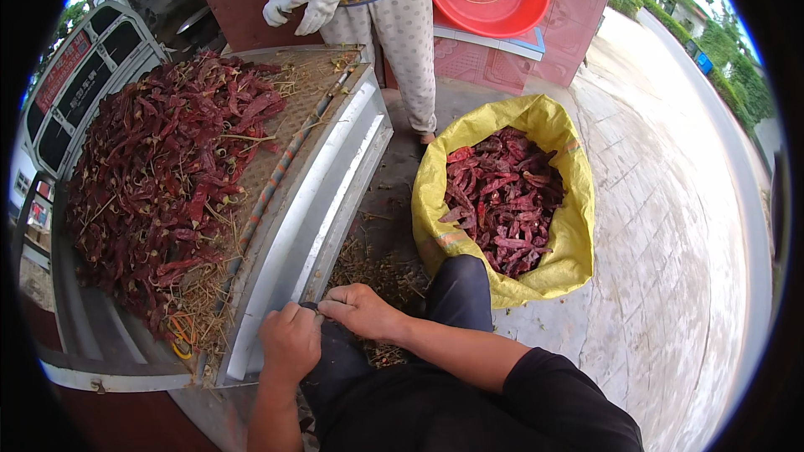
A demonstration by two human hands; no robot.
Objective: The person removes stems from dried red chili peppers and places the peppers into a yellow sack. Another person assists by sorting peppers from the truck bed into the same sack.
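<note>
My left hand [290, 340] and my right hand [363, 312] meet above my knee, beside the truck bed's metal side panel [308, 220]. Between their fingertips they pinch a small dark thing [308, 306], mostly covered by the fingers; whether it is cloth or something else I cannot tell. To the left, a large heap of dried red chili peppers [169, 157] lies on the truck bed. A yellow woven sack [575, 232], its rim rolled outward, stands open by my right knee, with dried chili peppers [502, 194] inside.
Opposite me stands a person wearing white gloves [323, 3]. A red plastic basin [527, 9] leans on a tiled ledge [490, 37]. Stalks and straw [207, 307] litter the bed edge, near a yellow-orange looped handle [181, 336]. Concrete paving [659, 232] extends right.
</note>
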